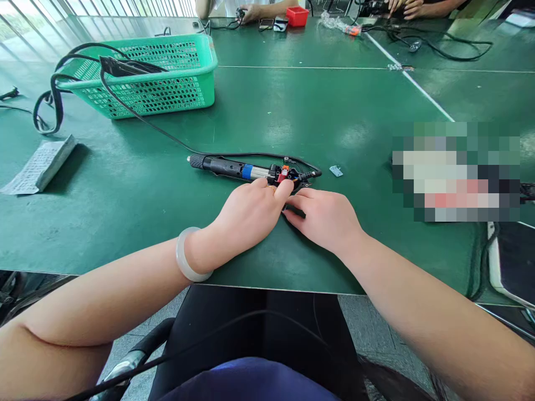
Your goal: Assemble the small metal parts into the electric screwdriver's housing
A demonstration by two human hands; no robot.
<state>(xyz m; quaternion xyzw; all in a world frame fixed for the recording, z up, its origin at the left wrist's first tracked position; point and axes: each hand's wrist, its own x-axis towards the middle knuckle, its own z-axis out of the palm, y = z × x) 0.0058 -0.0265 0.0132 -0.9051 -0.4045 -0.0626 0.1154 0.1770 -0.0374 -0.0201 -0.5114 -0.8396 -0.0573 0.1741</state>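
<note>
A black pen-shaped tool (223, 166) with a blue band, a silver section and a red part lies on the green table, a cable curving from its right end. My left hand (251, 214) rests on its right section, fingers bent down onto it, fingertips partly hidden. Just right of it, my right hand (324, 214) is closed with thumb and fingers around a small black piece (295, 211) at the tool's lower right side. Both hands nearly touch. A small light-blue piece (336, 171) lies to the right of the tool.
A green basket (167, 92) holding black cables stands at the back left. A folded paper (39, 164) lies at the left. A red box (297, 16) and other people's hands (252, 13) are across the table. A dark-screened device (514, 256) sits at the right edge.
</note>
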